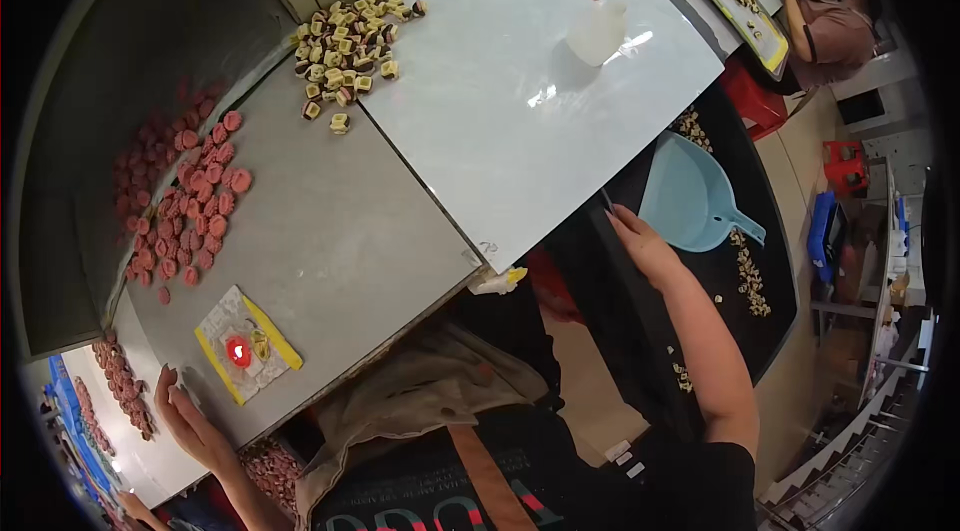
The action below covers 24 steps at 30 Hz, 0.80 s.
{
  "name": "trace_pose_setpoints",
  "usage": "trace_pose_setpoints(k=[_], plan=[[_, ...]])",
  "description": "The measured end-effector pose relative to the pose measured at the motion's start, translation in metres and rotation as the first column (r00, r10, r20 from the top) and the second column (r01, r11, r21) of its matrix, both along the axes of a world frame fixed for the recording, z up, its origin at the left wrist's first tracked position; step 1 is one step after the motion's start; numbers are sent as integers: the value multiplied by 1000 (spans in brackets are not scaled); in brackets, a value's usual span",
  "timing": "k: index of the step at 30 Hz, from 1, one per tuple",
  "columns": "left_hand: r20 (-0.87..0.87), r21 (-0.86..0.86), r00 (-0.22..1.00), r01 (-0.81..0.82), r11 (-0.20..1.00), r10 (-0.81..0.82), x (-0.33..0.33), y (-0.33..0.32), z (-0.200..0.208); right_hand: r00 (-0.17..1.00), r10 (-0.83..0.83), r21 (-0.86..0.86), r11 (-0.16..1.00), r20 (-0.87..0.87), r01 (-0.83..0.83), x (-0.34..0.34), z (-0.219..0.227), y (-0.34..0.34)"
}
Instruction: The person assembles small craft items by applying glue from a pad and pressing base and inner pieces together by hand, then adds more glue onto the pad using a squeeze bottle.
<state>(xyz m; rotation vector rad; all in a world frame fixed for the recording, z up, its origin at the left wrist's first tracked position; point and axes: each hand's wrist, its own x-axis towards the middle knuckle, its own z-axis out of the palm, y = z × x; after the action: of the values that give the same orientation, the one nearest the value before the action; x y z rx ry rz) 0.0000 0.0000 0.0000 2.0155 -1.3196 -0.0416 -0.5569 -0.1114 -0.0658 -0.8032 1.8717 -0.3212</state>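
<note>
The person's right hand (643, 243) grips the near edge of a black tray (700, 351), fingers closed over its rim, just beside a blue dustpan (690, 199) lying in it. The left hand (185, 418) rests flat and open on the grey table (330, 231), near a yellow-edged packet (245, 344).

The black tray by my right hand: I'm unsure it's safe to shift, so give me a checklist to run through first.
1. Right hand grips the black tray at its edge: ok.
2. Left hand free, resting at the grey table edge: ok.
3. Blue dustpan lies on the tray and could slide: not ok.
4. Loose yellow pieces are scattered on the tray: not ok.
5. Whether the tray is supported underneath: cannot tell.
</note>
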Motion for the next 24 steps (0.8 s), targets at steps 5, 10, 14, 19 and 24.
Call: trace_pose_setpoints(k=[5,10,14,19,24], plan=[[9,9,1000,-10,1000,10,-7,-2,-1,1000,9,-285,958,-17,-13,-3,-6,2],[13,13,1000,-1,1000,0,-1,-2,8,995,-42,-154,986,89,55,-22,-22,-5],[-2,15,1000,-6,1000,6,-5,0,2,850,-280,-197,896,447,398,-38,-20,-15],[-20,11,1000,6,1000,-5,-3,-3,3,759,-393,-247,781,519,574,-42,-34,-21],[-25,-5,1000,3,1000,-3,-30,-9,0,614,-458,-204,671,643,713,-67,-64,-52]])
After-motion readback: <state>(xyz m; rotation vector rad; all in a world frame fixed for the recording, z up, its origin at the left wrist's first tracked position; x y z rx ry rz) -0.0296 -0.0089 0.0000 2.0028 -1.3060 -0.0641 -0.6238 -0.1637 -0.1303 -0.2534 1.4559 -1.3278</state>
